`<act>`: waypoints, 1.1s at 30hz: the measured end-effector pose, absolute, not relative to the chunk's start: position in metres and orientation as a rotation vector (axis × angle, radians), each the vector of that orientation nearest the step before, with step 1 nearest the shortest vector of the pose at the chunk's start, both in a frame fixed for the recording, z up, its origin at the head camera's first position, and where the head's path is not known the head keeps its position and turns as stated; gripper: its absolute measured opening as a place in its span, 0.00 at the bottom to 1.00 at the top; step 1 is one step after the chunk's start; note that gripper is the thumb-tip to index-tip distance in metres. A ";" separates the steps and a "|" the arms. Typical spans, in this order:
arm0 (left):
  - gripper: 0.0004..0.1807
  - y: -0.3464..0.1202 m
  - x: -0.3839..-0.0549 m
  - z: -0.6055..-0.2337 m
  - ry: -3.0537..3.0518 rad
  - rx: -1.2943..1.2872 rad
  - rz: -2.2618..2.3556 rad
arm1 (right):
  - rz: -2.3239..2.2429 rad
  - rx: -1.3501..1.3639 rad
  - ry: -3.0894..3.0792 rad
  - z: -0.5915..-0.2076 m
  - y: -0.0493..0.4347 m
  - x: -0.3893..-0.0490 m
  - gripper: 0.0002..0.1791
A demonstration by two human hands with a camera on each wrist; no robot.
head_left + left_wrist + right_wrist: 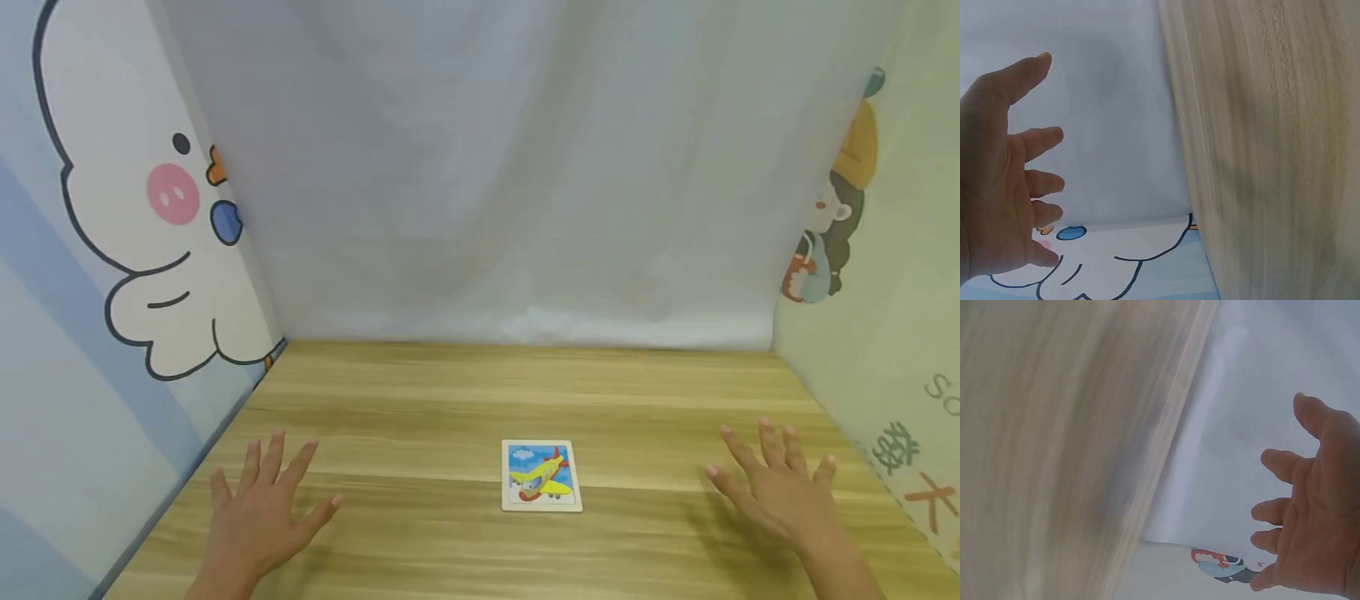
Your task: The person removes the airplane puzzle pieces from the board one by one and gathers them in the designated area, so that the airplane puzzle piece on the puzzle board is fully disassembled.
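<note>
A small square puzzle (pixel 542 476) with a pale frame lies flat on the wooden table (pixel 420 533), between the two hands. Its picture is a yellow and red airplane on a blue sky. To its left, my left hand (pixel 258 521) has its fingers spread and holds nothing. My right hand (pixel 787 500) is on the other side, fingers also spread, with a shadow on the wood beneath it. Both wrist views show an empty palm, the left hand (pixel 1004 175) and the right hand (pixel 1319 500), apart from the puzzle, which appears in neither.
A white cloth (pixel 480 183) hangs along the table's far edge. On the left stands a blue panel (pixel 52 358) with a white cartoon bird. The right side has a pale green panel (pixel 862 350) with a cartoon figure and lettering.
</note>
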State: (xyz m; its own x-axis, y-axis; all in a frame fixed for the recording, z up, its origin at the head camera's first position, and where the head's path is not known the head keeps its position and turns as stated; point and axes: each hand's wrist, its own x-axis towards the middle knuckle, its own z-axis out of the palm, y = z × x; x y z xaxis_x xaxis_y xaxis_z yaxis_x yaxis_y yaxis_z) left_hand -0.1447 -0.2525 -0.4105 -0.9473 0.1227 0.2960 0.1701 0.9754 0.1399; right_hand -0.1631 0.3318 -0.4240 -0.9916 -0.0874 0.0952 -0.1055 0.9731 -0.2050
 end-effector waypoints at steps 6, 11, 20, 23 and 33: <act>0.33 -0.247 -0.150 -0.411 -2.673 -0.360 -0.248 | 0.406 0.192 -2.914 -0.420 0.329 -0.167 0.42; 0.31 -0.238 -0.154 -0.412 -2.573 -0.425 -0.286 | 0.610 0.195 -2.870 -0.419 0.325 -0.165 0.43; 0.27 -0.221 -0.158 -0.415 -2.549 -0.506 -0.468 | 0.828 0.186 -2.817 -0.423 0.318 -0.162 0.39; 0.26 -0.214 -0.158 -0.415 -2.557 -0.513 -0.520 | 0.895 0.173 -2.808 -0.428 0.314 -0.160 0.39; 0.27 -0.190 -0.153 -0.422 -2.629 -0.426 -0.719 | 1.065 0.141 -2.793 -0.436 0.287 -0.163 0.38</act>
State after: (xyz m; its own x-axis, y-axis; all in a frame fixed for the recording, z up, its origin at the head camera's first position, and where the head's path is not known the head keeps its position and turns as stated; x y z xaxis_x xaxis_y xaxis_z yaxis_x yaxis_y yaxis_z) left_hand -0.1529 -0.1899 -0.4219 -0.8817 0.1863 0.4336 0.3810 0.8231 0.4210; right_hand -0.1629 0.2868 -0.4356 -0.9845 -0.0347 0.1721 -0.1405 0.7436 -0.6537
